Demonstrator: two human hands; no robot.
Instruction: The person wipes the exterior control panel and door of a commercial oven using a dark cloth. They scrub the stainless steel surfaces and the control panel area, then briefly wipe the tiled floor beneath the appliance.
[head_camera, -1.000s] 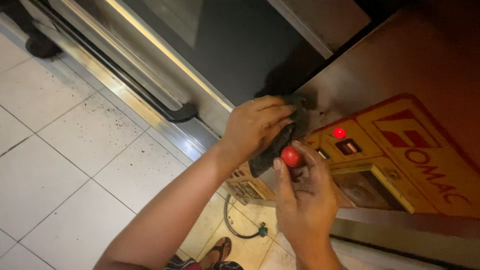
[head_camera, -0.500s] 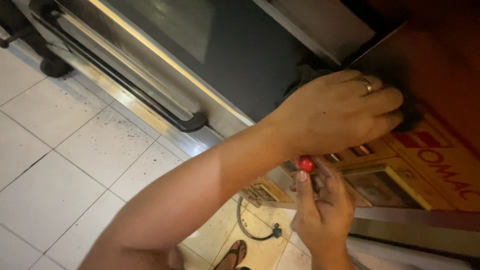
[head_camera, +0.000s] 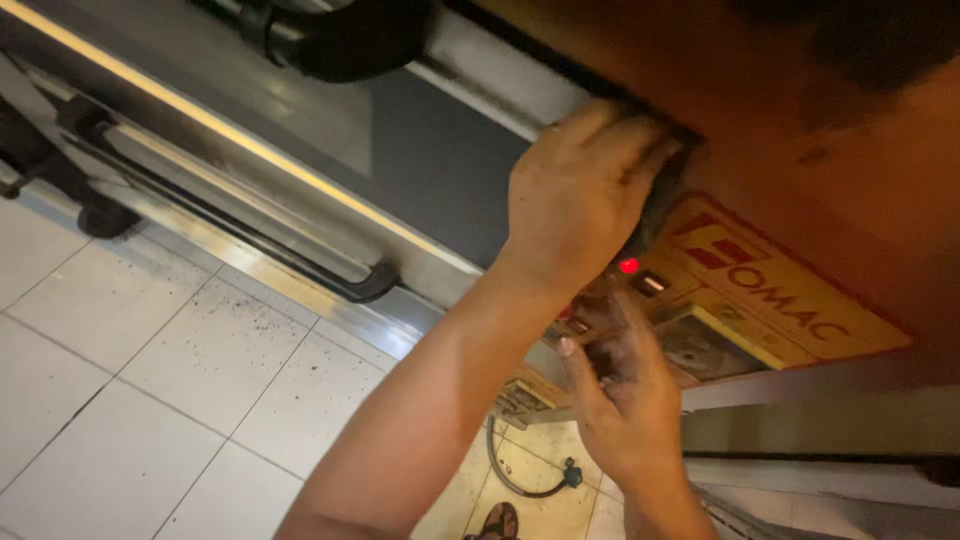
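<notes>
- At the bottom edge, by the feet: a sandalled foot (head_camera: 497, 521) on pale floor tiles (head_camera: 150, 400), beside a loop of dark cable (head_camera: 520, 470) with a small teal fitting.
- Just above: right hand (head_camera: 625, 395), fingers smudged dark, laid against the yellow control panel (head_camera: 760, 300) of an orange machine (head_camera: 860, 170); fingers loosely together, thumb raised, nothing visibly pinched; what lies beneath them hidden.
- Beside that hand on the panel: a lit red lamp (head_camera: 629, 266), a small pale switch just right of it, a square framed window lower right.
- Higher on the machine: left hand (head_camera: 585, 190), forearm crossing over the right, fingers curled and pressed onto a dark object (head_camera: 662, 205) at the panel's upper edge, mostly covered; kind not clear.
- Left and beyond: tiles speckled with dark grit, grey grout lines running diagonally.
- Further off: long steel rails (head_camera: 250, 215) with a black curved end, a dark sheet surface with a bright yellow streak, a black wheel (head_camera: 100, 215) at far left.
- Farthest, at the top: a black rounded housing (head_camera: 350, 35).
</notes>
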